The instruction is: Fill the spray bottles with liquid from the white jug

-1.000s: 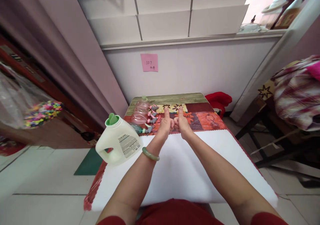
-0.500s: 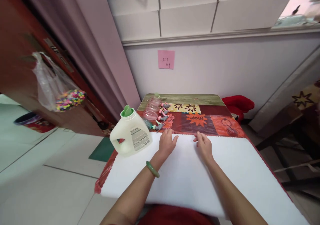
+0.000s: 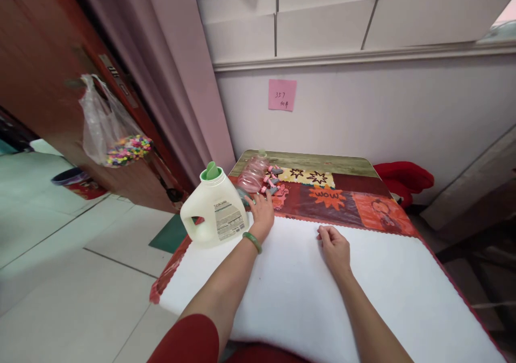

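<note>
My left hand (image 3: 262,212), with a green bangle on its wrist, lies at the far left edge of the white cloth (image 3: 363,293), fingers stretched toward small pink-and-grey spray bottles (image 3: 264,177) lying on the table. Just left of that hand stands a white detergent jug (image 3: 213,210) with a green cap. My right hand (image 3: 334,247) rests on the white cloth, fingers loosely curled, holding nothing I can see.
A colourful patterned cloth (image 3: 342,199) covers the small table's far half. A pink note (image 3: 282,94) sticks on the wall. A plastic bag of coloured beads (image 3: 115,137) hangs on the door at left. A red item (image 3: 401,177) lies behind the table.
A second ago both hands were raised together with thumbs up. They dropped flat onto the white cloth, then the left hand slid toward the spray bottles. The view swung left.
</note>
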Demonstrator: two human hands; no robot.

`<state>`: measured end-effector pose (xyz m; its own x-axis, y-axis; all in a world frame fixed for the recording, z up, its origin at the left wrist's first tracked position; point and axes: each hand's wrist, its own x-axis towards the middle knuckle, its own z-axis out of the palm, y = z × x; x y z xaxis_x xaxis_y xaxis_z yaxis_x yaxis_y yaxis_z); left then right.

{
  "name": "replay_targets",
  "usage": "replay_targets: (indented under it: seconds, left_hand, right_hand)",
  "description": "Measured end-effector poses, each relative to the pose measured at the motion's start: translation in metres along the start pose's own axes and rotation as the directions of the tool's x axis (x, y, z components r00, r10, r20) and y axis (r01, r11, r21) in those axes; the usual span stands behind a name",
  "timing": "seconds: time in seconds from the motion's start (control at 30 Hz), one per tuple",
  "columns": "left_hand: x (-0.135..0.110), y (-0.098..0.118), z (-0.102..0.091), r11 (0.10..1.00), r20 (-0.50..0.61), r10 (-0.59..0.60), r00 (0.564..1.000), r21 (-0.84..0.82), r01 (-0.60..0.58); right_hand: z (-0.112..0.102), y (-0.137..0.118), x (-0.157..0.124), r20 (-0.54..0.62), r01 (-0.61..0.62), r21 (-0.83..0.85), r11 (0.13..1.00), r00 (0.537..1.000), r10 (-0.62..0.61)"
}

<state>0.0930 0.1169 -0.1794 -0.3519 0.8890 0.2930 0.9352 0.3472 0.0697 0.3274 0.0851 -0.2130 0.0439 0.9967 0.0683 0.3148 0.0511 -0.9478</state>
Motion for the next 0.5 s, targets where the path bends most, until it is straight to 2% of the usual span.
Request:
replay_targets:
  seconds: [0.13, 0.3, 0.5]
  left_hand:
    - [0.006, -0.001, 0.0, 0.999, 0.002, -0.036, 0.999, 0.041, 0.036]
    - [0.008, -0.004, -0.006, 0.999, 0.049, -0.022, 0.999, 0.033, 0.021]
    - [-0.004, 0.009, -0.029, 0.996, 0.03, 0.058, 0.998, -0.066, -0.055]
  right_hand:
    - [0.001, 0.0, 0.002, 0.004, 0.022, -0.01, 1.0, 1.0, -0.022]
    - [0.002, -0.002, 0.003, 0.011, 0.033, -0.037, 0.999, 0.999, -0.032]
    - [0.002, -0.004, 0.003, 0.014, 0.04, 0.034, 0.999, 0.999, -0.04]
